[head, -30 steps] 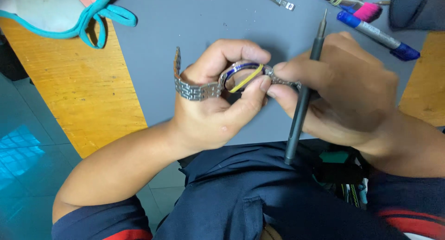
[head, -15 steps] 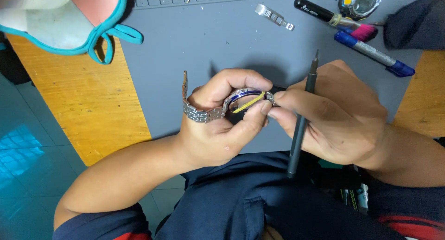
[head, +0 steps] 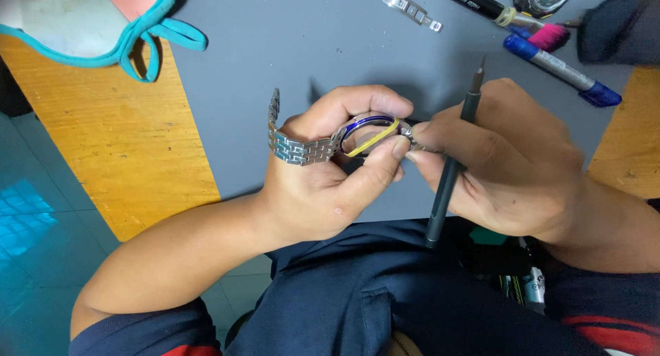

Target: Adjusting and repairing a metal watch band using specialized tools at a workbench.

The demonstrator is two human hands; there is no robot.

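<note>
- The left hand is curled closed around a watch, thumb and fingers pinching its round case above the grey mat.
- The watch's metal band sticks out to the left, over the back of that hand's fingers.
- The right hand is closed on a dark screwdriver, held upright, its fingertips touching the watch's right edge.
- Markers lie on the mat, well apart from both hands.

Both bare forearms angle inward, left hand curled in a pinching grip, right hand closed, fingertips meeting.
</note>
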